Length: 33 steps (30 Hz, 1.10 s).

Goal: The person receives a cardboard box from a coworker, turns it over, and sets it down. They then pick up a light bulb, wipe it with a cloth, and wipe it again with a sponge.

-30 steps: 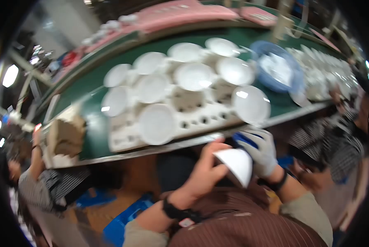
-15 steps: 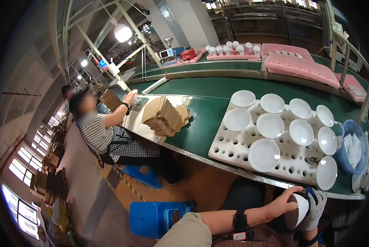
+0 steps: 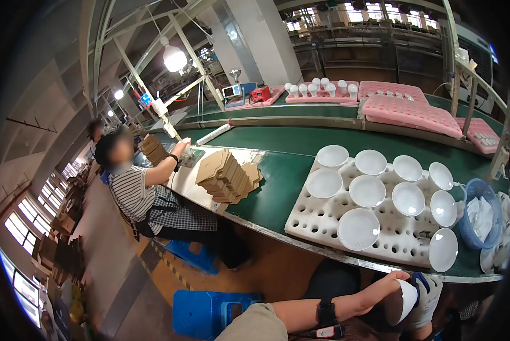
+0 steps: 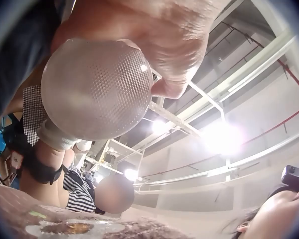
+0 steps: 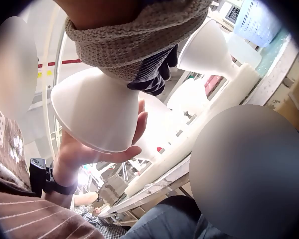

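Note:
A white cone-shaped lamp (image 3: 408,300) is between both hands at the lower right of the head view. My bare left hand (image 3: 377,292) grips its wide rim; the left wrist view shows that hand (image 4: 164,37) beside the round, textured lamp face (image 4: 97,92). My right hand (image 3: 429,298) wears a white and dark blue glove and holds the lamp's narrow side. In the right wrist view the gloved fingers (image 5: 152,77) curl at the narrow end of the lamp (image 5: 94,112), partly hidden by the cuff. Several similar lamps (image 3: 359,229) stand on a holed foam tray (image 3: 323,215).
The green bench (image 3: 269,190) runs across the view, its metal edge just beyond my hands. A blue basket (image 3: 470,224) is right of the tray, stacked cardboard (image 3: 224,176) to its left. A seated person (image 3: 135,187) works at left; a blue stool (image 3: 201,312) is nearby.
The head view has swung left since the first frame, showing more of the bench and the seated person. The lamp stays between both hands, shown slightly lower than half a second ago.

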Each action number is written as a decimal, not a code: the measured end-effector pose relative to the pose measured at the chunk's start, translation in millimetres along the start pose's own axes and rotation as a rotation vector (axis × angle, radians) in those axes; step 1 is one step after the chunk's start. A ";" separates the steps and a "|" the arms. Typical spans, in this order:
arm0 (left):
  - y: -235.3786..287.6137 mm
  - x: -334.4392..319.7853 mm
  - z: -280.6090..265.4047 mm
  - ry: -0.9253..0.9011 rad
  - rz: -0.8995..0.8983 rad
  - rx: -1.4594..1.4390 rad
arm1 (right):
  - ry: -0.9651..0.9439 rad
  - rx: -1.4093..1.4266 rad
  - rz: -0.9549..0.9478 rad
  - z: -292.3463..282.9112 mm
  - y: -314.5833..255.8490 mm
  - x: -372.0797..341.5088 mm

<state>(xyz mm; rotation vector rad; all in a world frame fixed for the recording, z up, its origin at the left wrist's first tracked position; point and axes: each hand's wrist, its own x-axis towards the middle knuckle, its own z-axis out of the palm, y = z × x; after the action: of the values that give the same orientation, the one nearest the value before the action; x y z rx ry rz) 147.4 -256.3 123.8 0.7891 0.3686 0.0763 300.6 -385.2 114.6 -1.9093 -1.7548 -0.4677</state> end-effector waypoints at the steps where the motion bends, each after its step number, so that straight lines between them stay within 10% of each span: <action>1: -2.0 0.4 0.2 -0.015 0.049 0.139 | 0.003 -0.002 0.001 -1.0 -0.5 0.3; 30: -1.3 -1.6 -3.3 -0.064 0.029 0.069 | -0.029 0.041 0.028 0.8 -0.8 -7.4; 33: 2.9 -7.3 4.0 -0.037 0.085 0.382 | -0.009 0.073 0.026 1.1 -0.4 -9.4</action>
<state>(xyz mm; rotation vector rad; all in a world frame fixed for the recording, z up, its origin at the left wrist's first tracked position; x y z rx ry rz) 142.2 -258.5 130.6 1.1822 0.3184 0.0715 299.1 -392.2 108.4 -1.8835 -1.7265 -0.3810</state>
